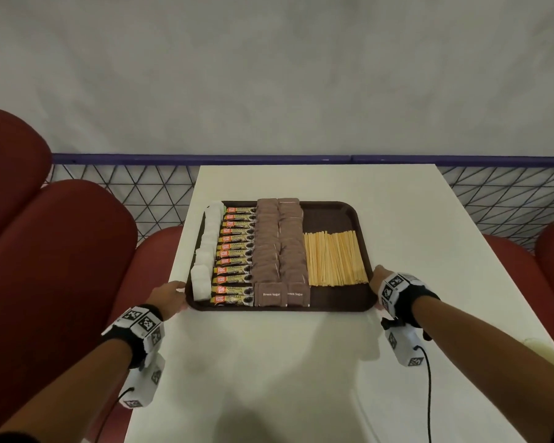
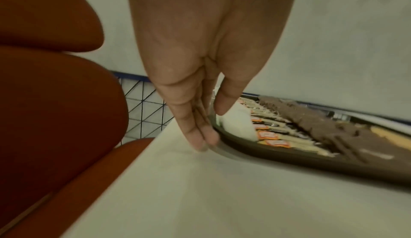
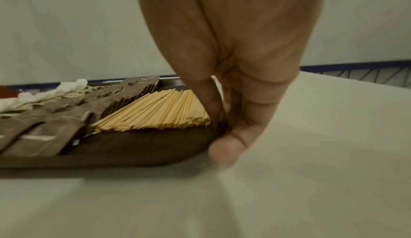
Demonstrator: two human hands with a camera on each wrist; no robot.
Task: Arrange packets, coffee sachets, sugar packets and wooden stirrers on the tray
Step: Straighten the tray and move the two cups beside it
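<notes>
Dark red upholstered seats (image 1: 55,251) line the left side, next to the white worktop (image 1: 269,362). The left hand (image 1: 170,297) takes the near-left corner of the brown tray (image 1: 330,215): in the left wrist view its fingers (image 2: 200,136) lie along the outside of the rim and the thumb comes down over the inside, so the grip is clamped on the tray's edge.

On the tray, from the left: a column of white packets (image 1: 207,251) against the left wall, then a column of coffee sachets (image 1: 235,254) marked "GRANULES", lying crosswise and overlapping toward the near edge. Next come two columns of brown sugar packets (image 1: 279,247), overlapped like shingles (the nearest pair shows the print "Brown Sugar"). To their right lies a flat bundle of wooden stirrers (image 1: 333,259), pointing away from the person, with bare tray floor beyond them and in front of them.

The right hand (image 1: 379,279) holds the tray's near-right corner. In the right wrist view the thumb (image 3: 213,106) presses down inside the rim just beside the stirrers' ends and the fingers go under or along the outside, a grip closed on the tray. The tray sits on the worktop, though whether it is lifted slightly I cannot tell. Both wrists carry bands with black-and-white markers. Behind the worktop runs a wire lattice fence (image 1: 509,193) with a blue top rail.
</notes>
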